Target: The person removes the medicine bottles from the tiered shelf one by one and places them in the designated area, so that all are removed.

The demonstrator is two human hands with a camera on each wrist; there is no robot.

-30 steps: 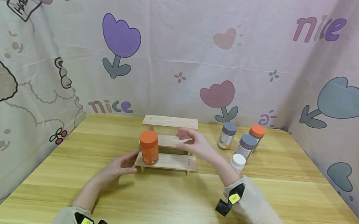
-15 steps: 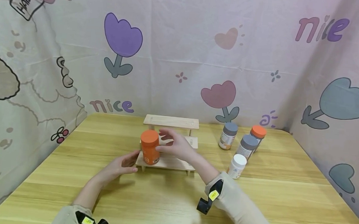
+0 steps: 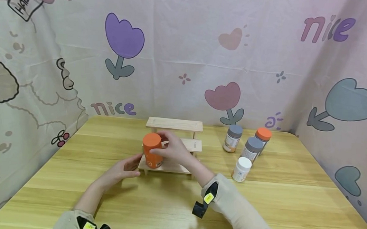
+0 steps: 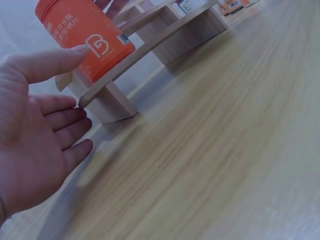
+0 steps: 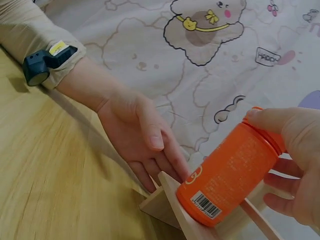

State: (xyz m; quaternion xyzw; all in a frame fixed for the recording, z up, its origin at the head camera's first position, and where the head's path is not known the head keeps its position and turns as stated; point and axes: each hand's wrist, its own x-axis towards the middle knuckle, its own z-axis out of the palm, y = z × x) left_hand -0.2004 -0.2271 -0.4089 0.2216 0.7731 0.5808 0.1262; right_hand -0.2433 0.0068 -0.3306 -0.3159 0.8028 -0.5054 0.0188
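An orange pill bottle [image 3: 152,156] with an orange lid stands upright at the left end of the lowest step of a small three-tier wooden shelf [image 3: 174,123]. My right hand [image 3: 175,149] holds it near the top; in the right wrist view the thumb [image 5: 272,119] lies across the neck and the fingers curl behind. Beside the shelf's left end is my left hand [image 3: 121,170], palm facing the shelf. Its fingers are relaxed, with the fingertips [image 4: 75,104] right at the end of the lowest board. Nothing is in that palm.
To the right of the shelf stand two grey-capped bottles [image 3: 232,139], an orange-capped bottle [image 3: 264,134] partly hidden behind one of them, and a white bottle [image 3: 241,170] nearer the front. A printed cloth [image 3: 180,48] hangs behind the wooden table [image 3: 160,206].
My right hand has moved left across the shelf to the orange pill bottle and taken hold of it. The left hand and the bottle have kept their places.
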